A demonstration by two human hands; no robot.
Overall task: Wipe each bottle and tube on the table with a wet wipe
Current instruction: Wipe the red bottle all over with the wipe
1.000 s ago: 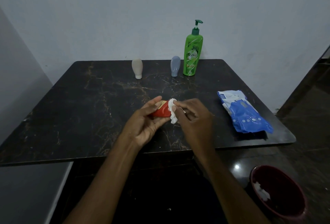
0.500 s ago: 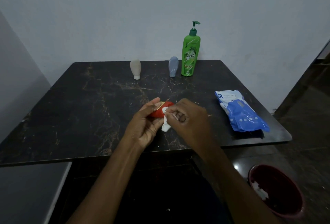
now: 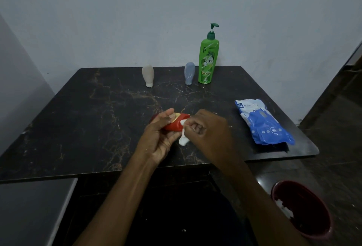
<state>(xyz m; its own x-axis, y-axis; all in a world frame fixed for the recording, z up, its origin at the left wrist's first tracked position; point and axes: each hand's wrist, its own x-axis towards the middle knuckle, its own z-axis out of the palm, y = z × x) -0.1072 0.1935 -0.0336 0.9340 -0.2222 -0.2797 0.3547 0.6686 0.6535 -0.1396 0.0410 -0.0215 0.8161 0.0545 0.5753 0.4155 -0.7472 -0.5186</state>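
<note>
The person's left hand (image 3: 159,136) is wrapped around a small red tube (image 3: 177,123), thumb on top and fingers curled beneath, holding it just above the near middle of the dark marble table (image 3: 82,120). The right hand (image 3: 207,134) pinches a crumpled white wet wipe (image 3: 183,137) against the tube's near side; part of the wipe hangs down below the fingers.

Along the far edge of the table stand three more items: a beige tube (image 3: 148,75) resting on its cap, a grey-blue tube (image 3: 189,73) likewise cap-down, and, just beside that one on the right, a tall green pump bottle (image 3: 208,59) labelled Vatika.

A blue and white pack of wipes (image 3: 262,122) lies flat near the table's right edge. On the floor to the right sits a dark red bin (image 3: 301,208) with scraps of white inside.
</note>
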